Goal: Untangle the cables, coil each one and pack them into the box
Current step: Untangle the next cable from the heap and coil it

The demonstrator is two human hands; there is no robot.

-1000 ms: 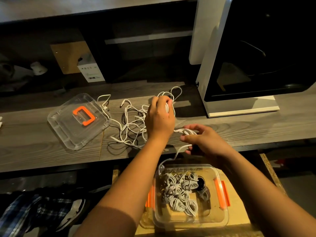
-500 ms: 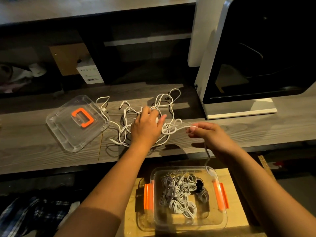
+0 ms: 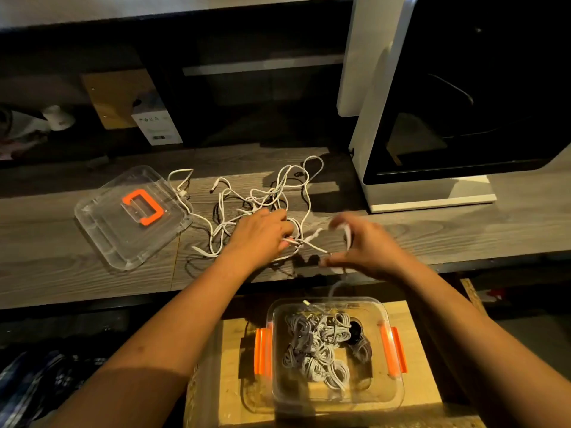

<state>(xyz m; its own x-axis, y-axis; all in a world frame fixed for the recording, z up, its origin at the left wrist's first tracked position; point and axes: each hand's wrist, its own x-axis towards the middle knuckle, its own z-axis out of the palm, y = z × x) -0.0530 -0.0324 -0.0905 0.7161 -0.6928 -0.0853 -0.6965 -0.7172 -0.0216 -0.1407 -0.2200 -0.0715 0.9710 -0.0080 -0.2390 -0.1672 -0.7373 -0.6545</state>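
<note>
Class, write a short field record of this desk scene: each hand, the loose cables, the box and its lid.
Left hand: on the tangled white cables, fingers among the strands; grip unclear
Right hand: blurred, holds a white cable that trails down to the box
Box: open, on a wooden surface below the desk, coiled cables inside
Lid: on the desk, left of the tangle

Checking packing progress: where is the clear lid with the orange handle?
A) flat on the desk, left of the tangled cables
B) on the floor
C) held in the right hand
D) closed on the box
A: the lid lies flat on the desk beside the tangled cables, and the box below stands open.
</note>
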